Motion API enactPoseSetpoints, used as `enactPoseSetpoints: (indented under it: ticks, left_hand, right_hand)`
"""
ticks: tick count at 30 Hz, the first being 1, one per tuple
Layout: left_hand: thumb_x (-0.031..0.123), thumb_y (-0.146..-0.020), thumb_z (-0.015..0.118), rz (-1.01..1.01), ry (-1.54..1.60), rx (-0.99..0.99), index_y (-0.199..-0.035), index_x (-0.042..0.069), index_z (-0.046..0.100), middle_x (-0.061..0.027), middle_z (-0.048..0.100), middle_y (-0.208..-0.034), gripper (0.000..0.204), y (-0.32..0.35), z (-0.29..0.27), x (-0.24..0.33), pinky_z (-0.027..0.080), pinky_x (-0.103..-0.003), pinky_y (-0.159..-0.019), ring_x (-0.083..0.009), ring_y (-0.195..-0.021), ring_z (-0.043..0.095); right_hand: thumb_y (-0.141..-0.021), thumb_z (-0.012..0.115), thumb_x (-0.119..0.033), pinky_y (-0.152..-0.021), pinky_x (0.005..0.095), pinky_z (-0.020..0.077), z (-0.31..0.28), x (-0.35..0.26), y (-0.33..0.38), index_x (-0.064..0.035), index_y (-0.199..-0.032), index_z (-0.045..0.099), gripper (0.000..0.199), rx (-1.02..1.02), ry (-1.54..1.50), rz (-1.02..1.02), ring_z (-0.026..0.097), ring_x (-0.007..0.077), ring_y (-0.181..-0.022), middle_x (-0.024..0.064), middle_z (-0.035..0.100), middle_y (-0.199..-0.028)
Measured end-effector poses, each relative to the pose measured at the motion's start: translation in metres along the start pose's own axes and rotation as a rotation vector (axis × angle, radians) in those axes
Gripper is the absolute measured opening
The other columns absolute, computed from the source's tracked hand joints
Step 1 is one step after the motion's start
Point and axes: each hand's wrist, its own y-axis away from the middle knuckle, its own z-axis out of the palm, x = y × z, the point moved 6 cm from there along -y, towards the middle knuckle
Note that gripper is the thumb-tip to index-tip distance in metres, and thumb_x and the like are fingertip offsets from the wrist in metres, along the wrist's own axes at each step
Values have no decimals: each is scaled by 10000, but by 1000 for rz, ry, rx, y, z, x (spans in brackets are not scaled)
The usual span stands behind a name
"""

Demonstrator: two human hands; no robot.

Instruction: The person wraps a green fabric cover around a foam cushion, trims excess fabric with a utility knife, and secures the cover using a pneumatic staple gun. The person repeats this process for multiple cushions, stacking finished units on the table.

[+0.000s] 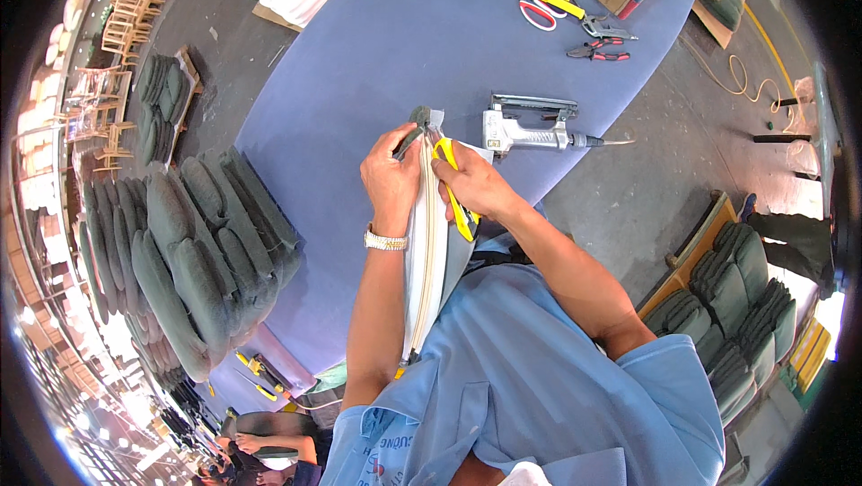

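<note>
Over the blue table (323,100), I log: left hand (392,179), fingers pinching one pale panel (429,262) near its end; right hand (474,184), fingers wrapped round one yellow cutter (465,222).

You have open blue-topped table (323,82) ahead and left of your left hand (392,176), until tall, dark green padded cushions (193,262) block the way. Right of your right hand (476,183), a silver metal staple gun (530,134) obstructs. A long white-and-grey strip (426,262) separates your forearms.
</note>
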Motion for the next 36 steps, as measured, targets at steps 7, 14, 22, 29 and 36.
enactPoseSetpoints:
  ticks: [7, 14, 22, 29, 36]
  left_hand:
    - [170, -935, 753, -114, 27, 102, -1002, 22, 779, -90, 736, -821, 164, 4, 4, -14, 503, -313, -676, -150, -732, 634]
    - [244, -951, 762, -206, 67, 110, -932, -20, 750, -49, 644, -691, 265, 0, 4, -17, 433, -309, -601, -99, -649, 504]
    - [214, -944, 739, -325, 111, 48, -976, -11, 760, -95, 712, -758, 228, -5, 3, -17, 497, -332, -664, -156, -680, 617]
    - [213, -954, 734, -325, 128, 56, -989, -8, 761, -102, 723, -776, 226, 2, 7, -22, 500, -332, -668, -158, -685, 620]
    - [186, -941, 733, -291, 58, 61, -1014, 0, 764, -126, 748, -821, 202, 4, 7, -19, 520, -341, -695, -199, -722, 681]
  right_hand:
    - [-1065, 475, -253, -515, 382, 560, 4, -6, 8, 64, -1195, 466, 342, -8, 61, 57, 692, 228, -538, 124, 646, -754]
    - [-1062, 473, -246, -533, 388, 567, 3, -8, 6, 71, -1172, 461, 336, -17, 90, 61, 689, 242, -546, 131, 643, -740]
    - [-1064, 477, -230, -540, 397, 567, 6, -2, 4, 76, -1177, 454, 327, 39, 22, -2, 693, 244, -549, 133, 650, -741]
    - [-1061, 481, -218, -532, 391, 562, 3, -2, 0, 90, -1180, 461, 331, 57, 34, 4, 697, 246, -547, 135, 651, -738]
    - [-1061, 463, -219, -530, 388, 564, 2, -2, -1, 89, -1198, 460, 337, 38, 52, 27, 702, 241, -554, 142, 653, -745]
